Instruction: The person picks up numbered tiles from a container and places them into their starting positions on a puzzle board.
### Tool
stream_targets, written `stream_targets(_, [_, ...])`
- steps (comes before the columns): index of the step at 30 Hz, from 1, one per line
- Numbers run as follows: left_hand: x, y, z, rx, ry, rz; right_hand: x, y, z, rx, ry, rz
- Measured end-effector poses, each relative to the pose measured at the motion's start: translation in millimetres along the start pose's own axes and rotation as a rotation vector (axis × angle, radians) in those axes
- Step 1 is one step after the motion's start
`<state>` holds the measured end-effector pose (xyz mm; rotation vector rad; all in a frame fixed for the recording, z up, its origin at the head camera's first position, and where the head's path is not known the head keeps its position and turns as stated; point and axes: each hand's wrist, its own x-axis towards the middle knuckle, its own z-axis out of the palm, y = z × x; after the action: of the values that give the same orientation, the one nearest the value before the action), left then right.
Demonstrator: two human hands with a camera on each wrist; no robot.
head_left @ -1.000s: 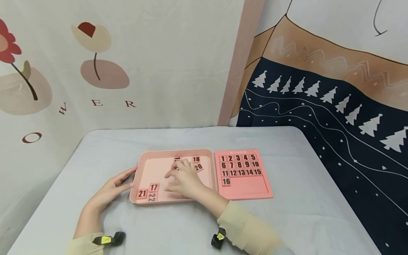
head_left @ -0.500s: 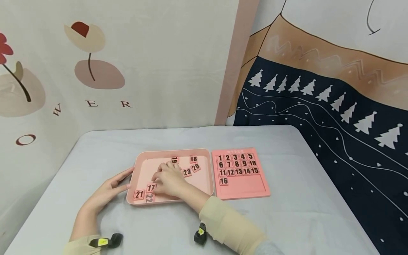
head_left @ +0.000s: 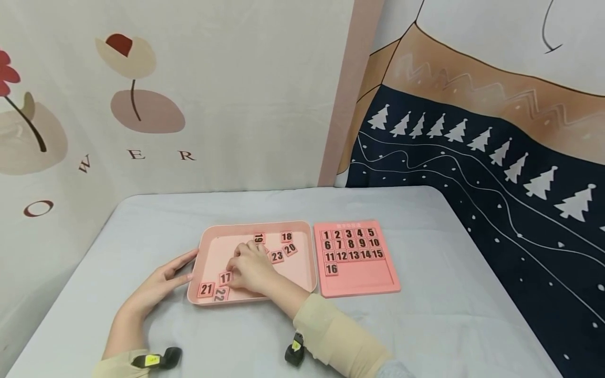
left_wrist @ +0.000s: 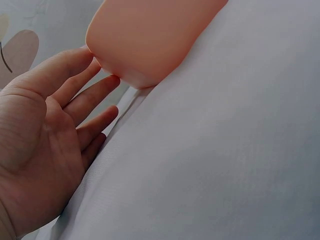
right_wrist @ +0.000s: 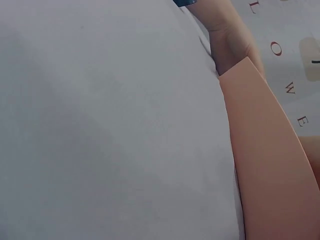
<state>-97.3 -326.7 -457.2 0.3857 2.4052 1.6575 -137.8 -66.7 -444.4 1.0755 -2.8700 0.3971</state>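
Number tiles lie in a shallow pink tray. My right hand reaches over it in the head view, thumb and fingertips pinching the 17 tile at its right side. Just below are the 22 tile, turned sideways, and the 21 tile. Part of another tile beside the 23 tile is hidden by the right hand. My left hand touches the tray's left wall with fairly straight, spread fingers. In the left wrist view, the fingertips of the left hand meet the tray corner.
To the tray's right lies a pink number board, with tiles 1 to 16 set in rows from its top. Farther back in the tray are the 19 tile, 18 tile and 20 tile. White cloth covers the table.
My right hand has moved left and down across the tray to the 17 tile, uncovering the 23 and 20 tiles. Tiles 17 and 22 have shifted slightly. The left hand keeps its place at the tray.
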Motion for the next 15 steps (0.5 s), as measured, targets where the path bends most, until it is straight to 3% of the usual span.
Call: stream_targets(15, [0.0,0.2,0.0,-0.007,0.004,0.002,-33.3,19.1,-34.6,0.098,0.174,-0.037])
